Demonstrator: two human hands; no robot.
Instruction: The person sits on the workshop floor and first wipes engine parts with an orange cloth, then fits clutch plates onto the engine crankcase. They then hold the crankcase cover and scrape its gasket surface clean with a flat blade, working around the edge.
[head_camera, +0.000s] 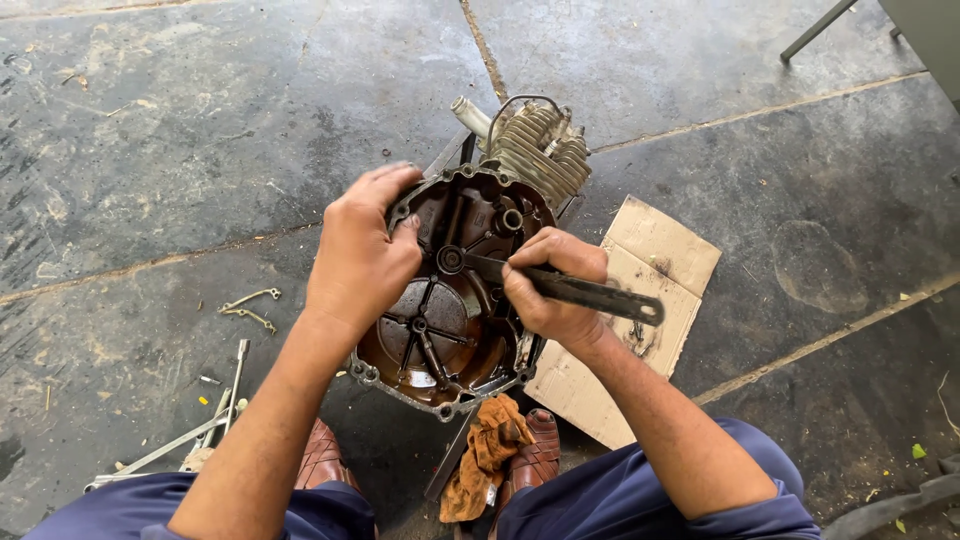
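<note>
An oily engine case cover (445, 335), dark brown inside with ribs and a round boss, is held upright in front of me. My left hand (360, 255) grips its upper left rim. My right hand (555, 290) holds a flat dark metal blade (600, 295) like a pencil, its tip touching the inside of the cover near the round boss. Behind the cover stands a finned engine cylinder (540, 145) with a pale pipe stub.
Stained concrete floor all around. A torn piece of cardboard (655, 255) lies right of the engine. An orange rag (485, 455) rests between my sandalled feet. Long metal tools (200, 425) and small bent clips (250, 305) lie at the left. A metal stand leg (815, 30) is far right.
</note>
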